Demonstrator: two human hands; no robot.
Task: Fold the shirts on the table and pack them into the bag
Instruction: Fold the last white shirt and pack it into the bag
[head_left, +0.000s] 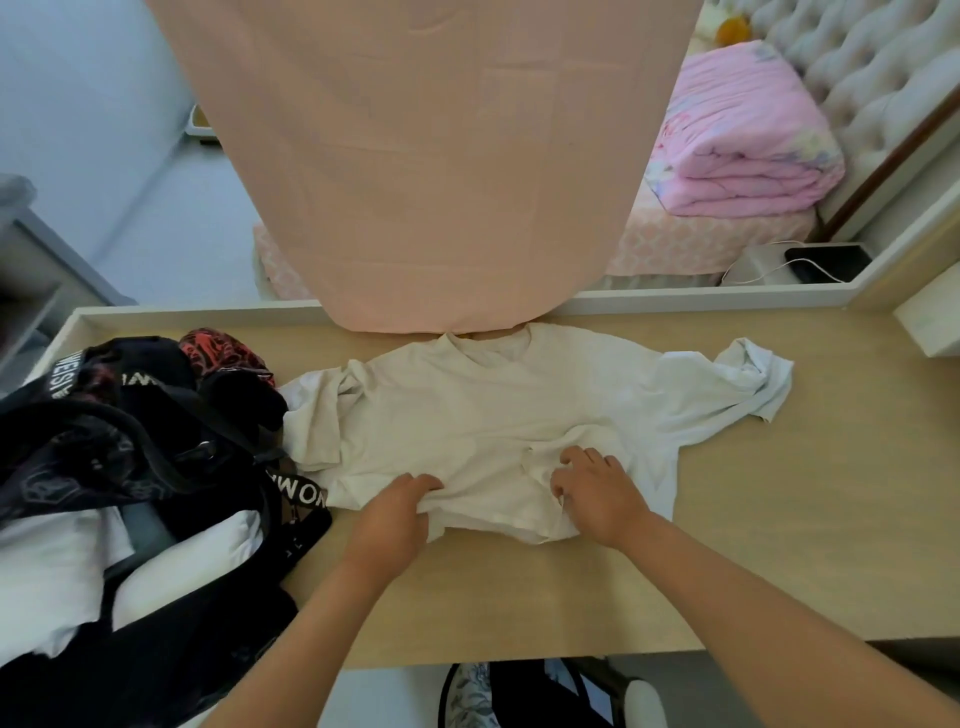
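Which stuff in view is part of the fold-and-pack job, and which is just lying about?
Job:
- cream shirt, hem gripped by left hand and right hand
- pale shirt under it
- black bag
- table

Lying about:
- pink quilt
- hanging peach cloth
- black device with a white cable

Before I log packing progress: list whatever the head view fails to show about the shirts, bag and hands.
Head view, all:
1. The bag: cut off by the left edge; its folds hide how many shirts are inside.
2. The pale shirt: mostly under the cream shirt, so its outline is hidden.
3. The left hand and right hand: fingertips buried in the cream shirt's hem.
4. Behind the table: the hanging cloth blocks the middle.
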